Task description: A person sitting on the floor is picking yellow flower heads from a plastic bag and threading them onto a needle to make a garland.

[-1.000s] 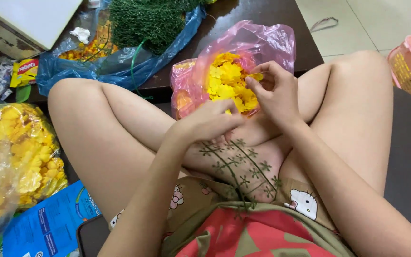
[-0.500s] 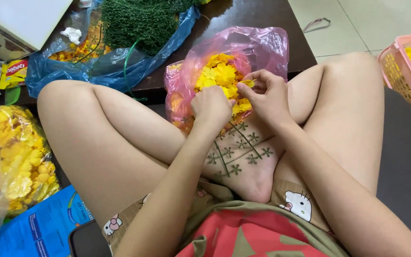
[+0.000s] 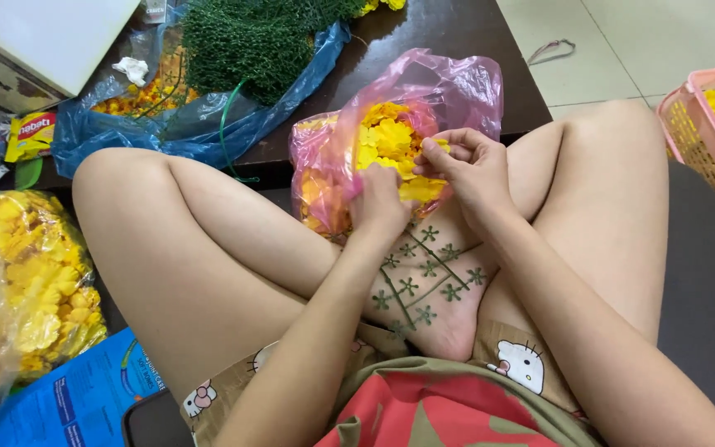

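Observation:
I sit cross-legged with a pink plastic bag of yellow artificial flowers resting against my shins. My left hand reaches into the bag's near edge, fingers curled among the flowers. My right hand is beside it at the bag's mouth, fingers pinched on a yellow flower. A green branching piece with small star-shaped tips lies on my foot just below both hands.
A blue bag holds green stems and more yellow flowers on the dark table. A clear bag of yellow flowers lies at left, a pink basket of flowers at right, a white box top left.
Both hands moved up from my lap into the pink bag; the left hand now digs into the flowers, and the green piece on my foot is uncovered.

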